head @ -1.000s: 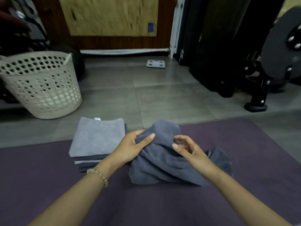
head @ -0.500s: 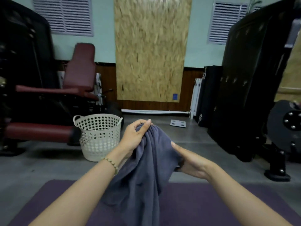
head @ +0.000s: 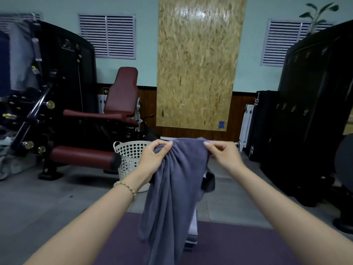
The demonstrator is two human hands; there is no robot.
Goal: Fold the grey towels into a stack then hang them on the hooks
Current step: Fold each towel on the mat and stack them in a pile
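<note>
Head view of a gym room: a black weight machine [head: 57, 83] with maroon pads fills the far left, a chipboard panel [head: 196, 64] covers the far wall, and a tall black board [head: 315, 83] stands at the right. A purple mat [head: 248, 243] lies near. Above it hangs a grey towel [head: 172, 188], bunched in long pleats. A white perforated basket [head: 129, 155] stands just left of it, and a folded stack [head: 193, 232] peeks out low behind it. The left hand [head: 152, 157] and right hand [head: 223, 155] each pinch the towel's top edge between thumb and curled fingers. Small hooks [head: 292, 109] dot the board. Both pinches look light and the cloth is gathered, so an edge may slip and fall onto the stack, or the fold may come out crooked.
</note>
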